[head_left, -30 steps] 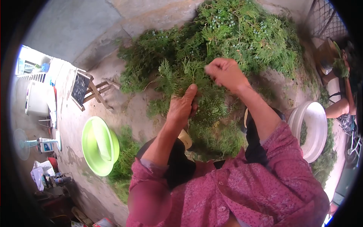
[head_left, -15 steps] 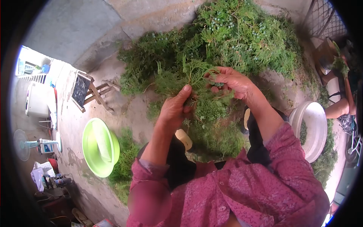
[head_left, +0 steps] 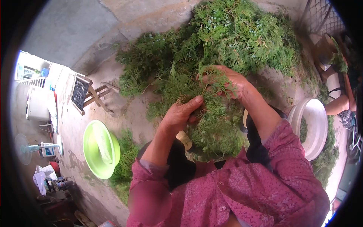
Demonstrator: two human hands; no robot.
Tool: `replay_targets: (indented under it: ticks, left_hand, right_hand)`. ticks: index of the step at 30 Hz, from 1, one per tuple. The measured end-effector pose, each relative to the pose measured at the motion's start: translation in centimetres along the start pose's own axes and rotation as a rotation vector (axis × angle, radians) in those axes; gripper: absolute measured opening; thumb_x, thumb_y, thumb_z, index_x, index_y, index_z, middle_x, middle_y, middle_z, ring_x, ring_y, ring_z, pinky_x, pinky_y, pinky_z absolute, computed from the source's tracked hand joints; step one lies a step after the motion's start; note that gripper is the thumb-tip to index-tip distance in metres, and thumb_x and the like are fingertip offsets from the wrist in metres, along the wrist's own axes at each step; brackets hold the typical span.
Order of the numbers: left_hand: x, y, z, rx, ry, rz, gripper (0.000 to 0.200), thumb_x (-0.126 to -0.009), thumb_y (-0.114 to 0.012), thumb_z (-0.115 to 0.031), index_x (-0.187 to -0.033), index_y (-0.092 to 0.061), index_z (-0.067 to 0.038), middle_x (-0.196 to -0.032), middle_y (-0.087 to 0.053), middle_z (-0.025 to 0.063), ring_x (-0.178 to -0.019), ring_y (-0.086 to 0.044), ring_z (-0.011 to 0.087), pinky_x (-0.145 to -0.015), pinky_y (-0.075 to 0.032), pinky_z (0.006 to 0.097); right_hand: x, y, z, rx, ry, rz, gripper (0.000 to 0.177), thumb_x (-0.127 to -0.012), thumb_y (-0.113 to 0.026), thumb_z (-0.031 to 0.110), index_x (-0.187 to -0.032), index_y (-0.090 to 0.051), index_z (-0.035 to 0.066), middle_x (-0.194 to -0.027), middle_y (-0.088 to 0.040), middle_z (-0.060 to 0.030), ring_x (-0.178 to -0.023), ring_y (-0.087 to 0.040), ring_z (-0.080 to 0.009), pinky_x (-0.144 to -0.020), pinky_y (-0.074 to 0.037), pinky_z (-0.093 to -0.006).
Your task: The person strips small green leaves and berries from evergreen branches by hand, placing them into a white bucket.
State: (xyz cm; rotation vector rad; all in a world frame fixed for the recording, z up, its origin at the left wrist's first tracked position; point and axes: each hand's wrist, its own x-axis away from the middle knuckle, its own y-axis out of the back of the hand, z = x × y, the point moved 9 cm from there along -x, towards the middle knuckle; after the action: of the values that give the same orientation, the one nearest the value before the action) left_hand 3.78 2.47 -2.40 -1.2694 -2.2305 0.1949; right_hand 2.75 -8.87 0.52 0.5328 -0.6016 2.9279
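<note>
Between my hands is a leafy evergreen sprig (head_left: 214,85) with flat, scaly green fronds, like cypress or arborvitae. My left hand (head_left: 183,113) pinches its stem between thumb and fingers. My right hand (head_left: 228,81) is closed at the upper fronds, its fingertips partly hidden by the greenery. Loose cut foliage (head_left: 217,136) lies below the hands, between my legs. Beyond them rises a large heap of evergreen branches (head_left: 245,38), dotted with small pale blue-green cones.
A lime-green basin (head_left: 87,151) with a ribbed insert sits at left beside more greenery (head_left: 126,159). Behind it stands a small folding stool (head_left: 81,92). To the right is a white bucket (head_left: 315,130) with greenery inside. Another person's arm (head_left: 338,106) shows at far right.
My left hand has shifted slightly right and down with the sprig. The right hand has moved a little left, its fingers now behind the fronds.
</note>
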Motion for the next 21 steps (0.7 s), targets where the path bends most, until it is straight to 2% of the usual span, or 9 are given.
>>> replay_targets:
  ticks: [4, 6, 8, 10, 11, 13, 16, 18, 21]
  left_hand:
    - [0.3, 0.5, -0.8, -0.004, -0.027, -0.095, 0.033, -0.083, -0.056, -0.037, -0.075, -0.058, -0.005, -0.047, -0.041, -0.0015, -0.041, -0.035, 0.0081, -0.039, -0.027, 0.022]
    - [0.5, 1.0, -0.5, 0.145, 0.077, -0.097, 0.024, -0.084, -0.057, -0.029, -0.082, -0.056, -0.005, -0.06, -0.052, 0.0005, -0.041, -0.038, 0.0057, -0.044, -0.039, 0.0232]
    - [0.6, 1.1, -0.8, 0.142, 0.037, -0.163, 0.022, -0.084, -0.057, -0.028, -0.083, -0.056, -0.006, -0.063, -0.053, -0.0002, -0.041, -0.038, 0.0046, -0.042, -0.038, 0.0206]
    - [1.5, 2.1, -2.2, 0.149, -0.023, -0.332, 0.028, -0.083, -0.058, -0.034, -0.076, -0.055, -0.007, -0.051, -0.043, -0.0006, -0.042, -0.036, 0.0086, -0.037, -0.026, 0.0213]
    - [1.3, 2.7, -2.8, 0.2, -0.133, -0.251, 0.023, -0.082, -0.06, -0.029, -0.078, -0.054, -0.007, -0.056, -0.046, 0.0, -0.043, -0.035, 0.007, -0.036, -0.027, 0.0199]
    - [1.0, 4.1, -3.3, 0.255, -0.173, -0.3, 0.023, -0.082, -0.06, -0.029, -0.077, -0.054, -0.008, -0.056, -0.045, -0.0002, -0.043, -0.034, 0.0063, -0.036, -0.026, 0.0196]
    - [0.8, 5.1, -4.0, 0.278, -0.225, -0.374, 0.026, -0.084, -0.056, -0.034, -0.076, -0.053, -0.009, -0.051, -0.04, -0.0026, -0.043, -0.034, 0.005, -0.035, -0.024, 0.019]
    - [0.9, 5.0, -3.4, 0.235, -0.09, -0.417, 0.029, -0.084, -0.054, -0.036, -0.076, -0.053, -0.009, -0.048, -0.036, -0.0044, -0.041, -0.032, 0.0049, -0.034, -0.023, 0.019]
    - [0.7, 5.1, -3.0, 0.263, -0.078, -0.456, 0.025, -0.085, -0.053, -0.035, -0.077, -0.054, -0.012, -0.047, -0.036, -0.0063, -0.036, -0.028, 0.0043, -0.032, -0.024, 0.0182]
  right_hand:
    - [-0.9, 1.2, -0.4, -0.176, 0.077, -0.017, 0.012, -0.082, -0.056, 0.019, -0.087, -0.058, 0.009, -0.075, -0.058, 0.0019, -0.056, -0.05, -0.0066, -0.043, -0.035, -0.0201]
    - [-1.0, 1.7, -0.8, -0.309, 0.055, -0.056, 0.009, -0.079, -0.055, 0.016, -0.075, -0.055, 0.009, -0.066, -0.053, 0.0025, -0.05, -0.046, -0.0055, -0.037, -0.031, -0.0194]
    - [-1.6, 2.8, -0.3, -0.383, 0.058, 0.038, 0.008, -0.078, -0.054, 0.016, -0.073, -0.053, 0.009, -0.064, -0.05, 0.0019, -0.048, -0.043, -0.0051, -0.035, -0.029, -0.0188]
    - [-1.9, 4.3, 1.3, -0.541, 0.114, 0.108, 0.007, -0.074, -0.053, 0.014, -0.073, -0.05, 0.007, -0.063, -0.048, -0.0012, -0.045, -0.037, -0.004, -0.032, -0.025, -0.0179]
    - [-1.3, 4.8, 2.2, -0.618, 0.16, 0.116, 0.008, -0.074, -0.054, 0.013, -0.075, -0.05, 0.006, -0.066, -0.048, -0.0026, -0.046, -0.038, -0.0043, -0.033, -0.025, -0.0174]
    - [-0.5, 5.1, 3.3, -0.729, 0.213, 0.11, 0.014, -0.074, -0.055, 0.012, -0.085, -0.05, 0.005, -0.076, -0.051, -0.0068, -0.053, -0.044, -0.0064, -0.034, -0.029, -0.0162]
    - [0.1, 3.9, 3.1, -0.542, 0.191, 0.012, 0.02, -0.074, -0.056, 0.012, -0.093, -0.051, 0.006, -0.084, -0.05, -0.0056, -0.057, -0.044, -0.0062, -0.035, -0.031, -0.0139]
    - [-0.1, 3.6, 2.6, -0.495, 0.179, 0.035, 0.02, -0.076, -0.058, 0.015, -0.092, -0.051, 0.005, -0.086, -0.052, -0.0062, -0.06, -0.047, -0.0078, -0.036, -0.031, -0.0128]
    - [-0.6, 3.6, 1.2, -0.335, 0.107, 0.015, 0.024, -0.079, -0.063, 0.022, -0.094, -0.054, 0.005, -0.088, -0.053, -0.0063, -0.062, -0.049, -0.0092, -0.038, -0.032, -0.0129]
